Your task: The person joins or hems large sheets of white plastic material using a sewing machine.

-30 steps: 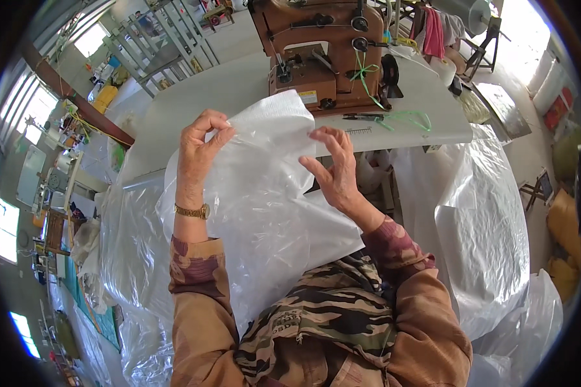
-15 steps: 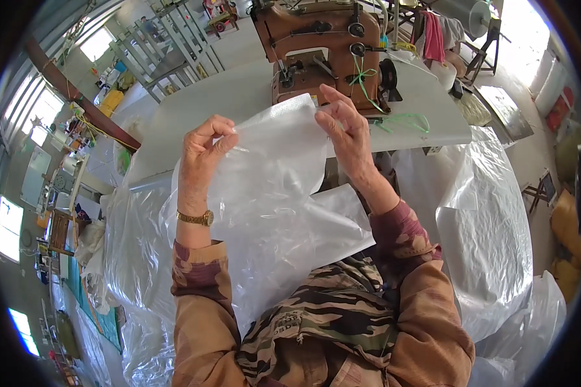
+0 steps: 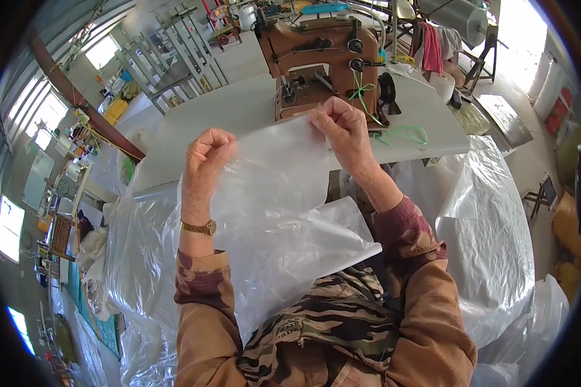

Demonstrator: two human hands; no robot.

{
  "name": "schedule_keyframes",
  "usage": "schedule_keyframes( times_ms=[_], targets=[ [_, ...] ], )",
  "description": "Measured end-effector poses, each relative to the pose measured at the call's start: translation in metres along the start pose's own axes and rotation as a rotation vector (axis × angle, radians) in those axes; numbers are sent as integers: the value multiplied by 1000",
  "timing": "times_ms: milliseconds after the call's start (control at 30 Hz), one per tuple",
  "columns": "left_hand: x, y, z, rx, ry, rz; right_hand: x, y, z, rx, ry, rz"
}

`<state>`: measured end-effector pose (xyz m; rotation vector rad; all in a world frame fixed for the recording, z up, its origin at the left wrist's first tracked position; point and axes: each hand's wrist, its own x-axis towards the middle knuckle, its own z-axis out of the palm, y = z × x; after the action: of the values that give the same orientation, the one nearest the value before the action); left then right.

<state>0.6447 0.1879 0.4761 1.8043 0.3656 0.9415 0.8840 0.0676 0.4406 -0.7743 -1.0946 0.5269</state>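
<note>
A translucent plastic sheet hangs between my two hands and drapes down over my lap. At its upper left corner my left hand is closed, pinching the edge; it is slightly blurred. My right hand grips the upper right corner between thumb and curled fingers, close in front of the sewing machine. The top edge runs slantwise, higher at the right. Beyond it stands a brown sewing machine on a pale grey table. A loose flap of the plastic lies beside my right forearm.
Green ribbon lies on the table right of the machine. More clear plastic sheeting hangs down at the right, and another mass at the left. A metal rack stands far left, near a brown post.
Both hands have moved slightly lower, and my right fingers have closed from a looser spread onto the sheet's corner. The plastic's top edge has dropped away from the machine.
</note>
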Motion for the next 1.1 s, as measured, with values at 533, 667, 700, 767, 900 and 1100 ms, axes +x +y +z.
schedule_keyframes(
  times_ms=[533,667,700,767,900,1100],
  targets=[
    [19,49,57,576,-192,99,-10,-24,38,-133,-69,-164],
    [18,41,56,368,-148,121,-16,-10,40,141,53,-76],
    [19,40,56,346,-131,124,-19,-6,40,139,54,-97],
    [20,38,57,334,-136,147,-27,1,39,106,-72,51],
    [24,34,57,327,-110,144,-37,8,38,-216,-71,231],
    [29,29,58,380,-91,169,-51,1,42,-564,8,-240]
  ],
)
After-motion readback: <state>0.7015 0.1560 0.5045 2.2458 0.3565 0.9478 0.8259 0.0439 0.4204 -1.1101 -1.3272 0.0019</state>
